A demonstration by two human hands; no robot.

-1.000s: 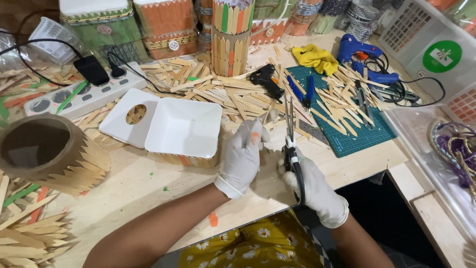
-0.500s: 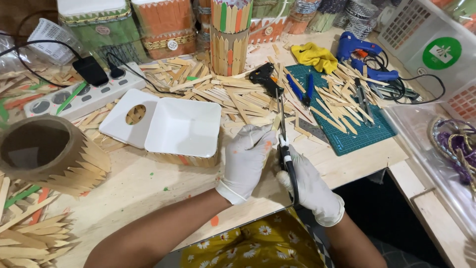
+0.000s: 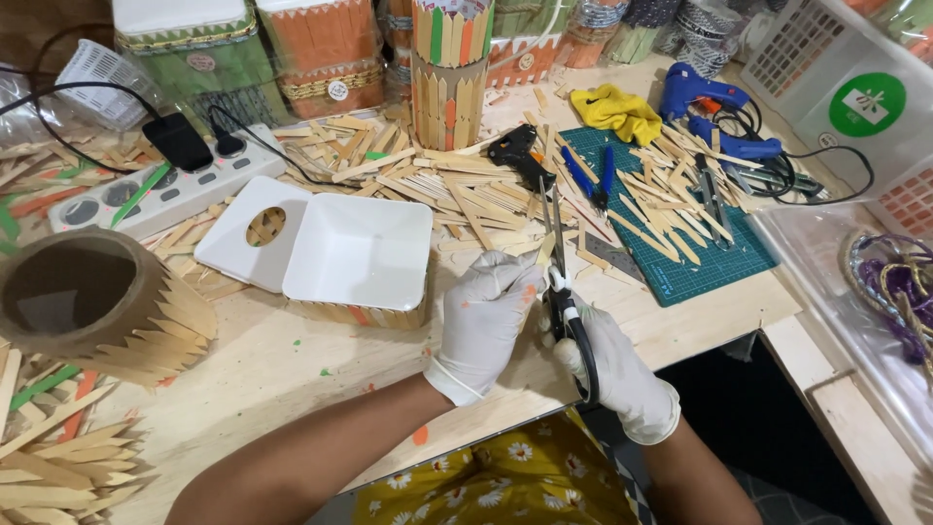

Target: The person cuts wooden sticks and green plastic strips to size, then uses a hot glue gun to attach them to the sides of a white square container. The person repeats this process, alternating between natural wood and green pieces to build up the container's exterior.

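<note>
1. Both the left hand (image 3: 483,321) and the right hand (image 3: 614,374) wore thin white rubbery gloves, smooth and faintly shiny.
2. The scissors (image 3: 562,282) at centre had bright metal blades and black plastic handles.
3. The worktop (image 3: 282,374) was pale, matt bare wood.
4. The white box (image 3: 355,253), centre left, looked like smooth matt plastic.
5. The cutting mat (image 3: 695,267), centre right, was matt green.
6. The yellow rag (image 3: 614,110) at the top was soft cloth.

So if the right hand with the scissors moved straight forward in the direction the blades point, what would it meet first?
The right hand holds scissors whose blades point away from the person. Going straight on, they would probably first meet the loose wooden sticks lying ahead, then the black glue gun. Heights are hard to judge.
</note>
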